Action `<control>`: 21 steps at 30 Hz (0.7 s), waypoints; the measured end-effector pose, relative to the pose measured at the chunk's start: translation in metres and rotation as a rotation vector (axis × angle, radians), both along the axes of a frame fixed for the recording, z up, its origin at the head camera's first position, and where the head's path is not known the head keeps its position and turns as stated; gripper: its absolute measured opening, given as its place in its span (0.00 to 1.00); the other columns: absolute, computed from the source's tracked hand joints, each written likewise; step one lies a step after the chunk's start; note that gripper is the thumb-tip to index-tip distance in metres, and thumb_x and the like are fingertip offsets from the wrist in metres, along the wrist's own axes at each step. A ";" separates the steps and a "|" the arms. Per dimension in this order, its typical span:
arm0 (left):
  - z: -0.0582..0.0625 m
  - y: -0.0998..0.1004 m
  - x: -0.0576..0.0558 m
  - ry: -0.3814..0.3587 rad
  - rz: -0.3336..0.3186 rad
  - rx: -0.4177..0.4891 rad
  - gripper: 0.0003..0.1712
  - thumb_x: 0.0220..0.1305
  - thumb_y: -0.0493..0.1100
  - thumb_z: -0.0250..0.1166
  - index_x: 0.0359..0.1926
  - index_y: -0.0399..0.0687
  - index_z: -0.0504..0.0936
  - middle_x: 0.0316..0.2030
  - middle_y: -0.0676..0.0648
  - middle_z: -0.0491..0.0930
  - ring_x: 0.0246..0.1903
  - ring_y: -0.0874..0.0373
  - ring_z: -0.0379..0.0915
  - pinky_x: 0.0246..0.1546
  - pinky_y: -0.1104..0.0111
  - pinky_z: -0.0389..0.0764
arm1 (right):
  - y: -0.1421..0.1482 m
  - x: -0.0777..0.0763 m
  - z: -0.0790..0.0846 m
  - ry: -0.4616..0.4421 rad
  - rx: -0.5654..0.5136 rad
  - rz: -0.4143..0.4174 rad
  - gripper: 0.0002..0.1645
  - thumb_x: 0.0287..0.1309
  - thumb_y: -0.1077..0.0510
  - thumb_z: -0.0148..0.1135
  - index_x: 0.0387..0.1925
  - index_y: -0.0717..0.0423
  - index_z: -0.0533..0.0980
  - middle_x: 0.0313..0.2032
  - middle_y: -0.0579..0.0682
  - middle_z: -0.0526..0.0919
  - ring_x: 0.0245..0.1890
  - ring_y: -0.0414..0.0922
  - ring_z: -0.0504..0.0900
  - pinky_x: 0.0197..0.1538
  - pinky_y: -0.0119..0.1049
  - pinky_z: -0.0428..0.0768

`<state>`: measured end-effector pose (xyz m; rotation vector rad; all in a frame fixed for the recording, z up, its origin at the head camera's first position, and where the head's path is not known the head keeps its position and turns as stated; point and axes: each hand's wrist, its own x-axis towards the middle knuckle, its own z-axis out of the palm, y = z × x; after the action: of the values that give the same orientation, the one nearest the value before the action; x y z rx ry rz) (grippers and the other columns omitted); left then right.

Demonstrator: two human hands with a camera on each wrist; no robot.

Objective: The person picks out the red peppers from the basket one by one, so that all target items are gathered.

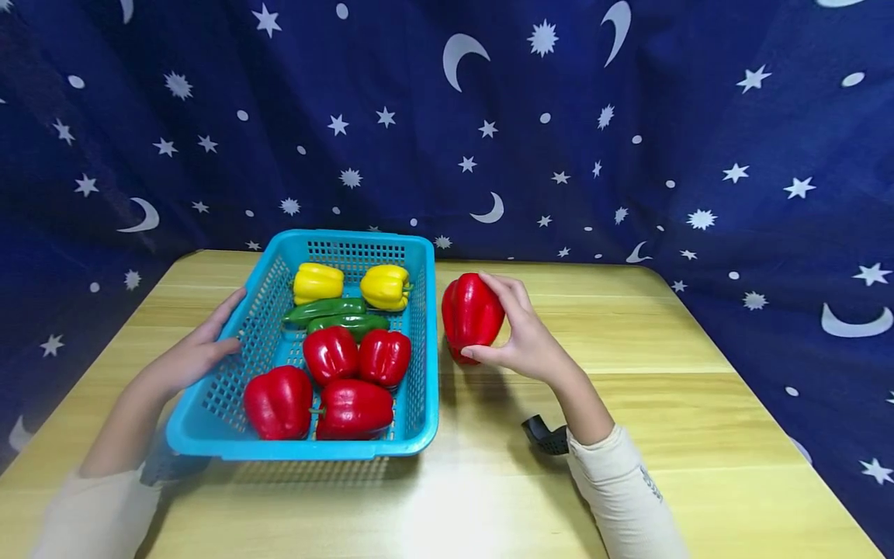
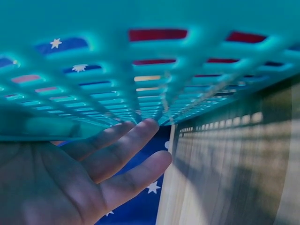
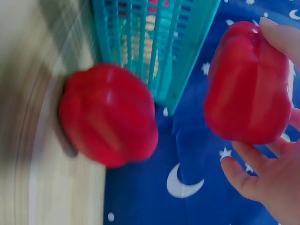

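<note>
My left hand [image 1: 199, 353] grips the left side of a blue plastic basket [image 1: 433, 365], thumb over the rim. In the left wrist view, its fingers [image 2: 126, 145] extend along the outside of the slotted wall. My right hand [image 1: 527, 334] holds a red bell pepper [image 1: 472, 310] beside the basket, thumb and fingers at opposite ends. In the right wrist view, a second red bell pepper [image 3: 108, 115] lies on the table below; the held one mostly hides it in the head view. Inside the basket are yellow bell peppers [image 1: 317, 283], long green vegetables [image 1: 349, 324] and several red bell peppers [image 1: 352, 407].
A light wood table [image 1: 601, 326] lies beneath everything. Behind it hangs a dark blue cloth [image 1: 419, 85] with white moons and stars. A black wrist-worn device [image 1: 545, 436] sits at the right wrist. The basket's shadow falls on the table along its front edge.
</note>
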<state>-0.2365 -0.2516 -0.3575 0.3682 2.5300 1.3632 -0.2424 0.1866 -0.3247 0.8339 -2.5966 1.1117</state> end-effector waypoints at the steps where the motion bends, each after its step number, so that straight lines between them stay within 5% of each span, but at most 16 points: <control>1: 0.000 0.000 0.000 0.000 -0.001 0.004 0.44 0.62 0.32 0.42 0.70 0.51 0.24 0.67 0.27 0.30 0.60 0.20 0.40 0.44 0.37 0.70 | 0.004 -0.001 0.000 -0.003 0.004 -0.012 0.57 0.35 0.58 0.75 0.67 0.49 0.54 0.60 0.57 0.58 0.57 0.54 0.67 0.51 0.51 0.77; 12: 0.000 0.001 0.001 0.016 0.002 -0.004 0.44 0.62 0.31 0.42 0.70 0.49 0.25 0.66 0.25 0.33 0.58 0.21 0.46 0.44 0.38 0.72 | 0.039 -0.012 -0.004 -0.044 0.025 -0.126 0.58 0.33 0.59 0.76 0.67 0.49 0.55 0.60 0.59 0.57 0.57 0.58 0.66 0.54 0.57 0.73; 21: 0.001 0.003 0.001 0.005 0.003 -0.013 0.44 0.62 0.31 0.42 0.69 0.49 0.24 0.67 0.26 0.31 0.59 0.20 0.41 0.46 0.35 0.67 | 0.058 -0.024 -0.011 -0.099 0.061 -0.205 0.58 0.34 0.59 0.75 0.68 0.50 0.54 0.61 0.59 0.57 0.57 0.59 0.66 0.56 0.59 0.69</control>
<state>-0.2352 -0.2490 -0.3568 0.3662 2.5434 1.3472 -0.2660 0.2449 -0.3355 0.5211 -2.7349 1.0445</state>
